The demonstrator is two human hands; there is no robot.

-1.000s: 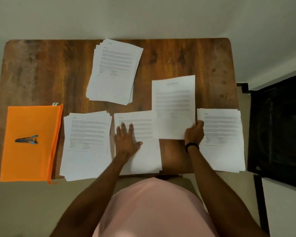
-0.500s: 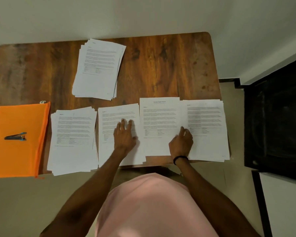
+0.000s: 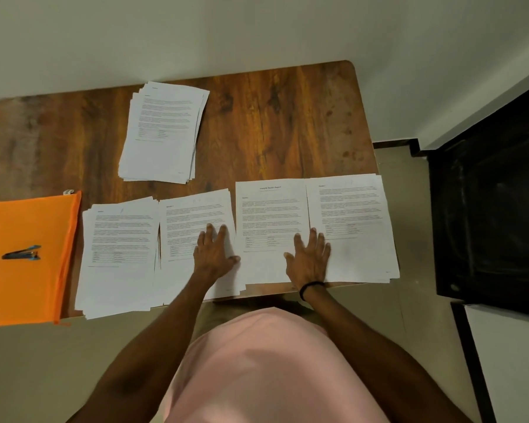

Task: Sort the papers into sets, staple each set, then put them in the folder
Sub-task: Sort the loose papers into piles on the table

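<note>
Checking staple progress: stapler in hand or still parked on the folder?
Parked. The stapler lies on the orange folder; both hands rest flat on papers.

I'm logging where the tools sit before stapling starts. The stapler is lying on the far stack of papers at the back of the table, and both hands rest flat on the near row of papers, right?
Not quite. The head view shows the stapler lying on the orange folder, not on the far stack. The left hand and right hand do rest flat on the near row.

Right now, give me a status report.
Left hand and right hand flat on paper stacks. Stapler untouched on orange folder. Nothing blocking.
</note>
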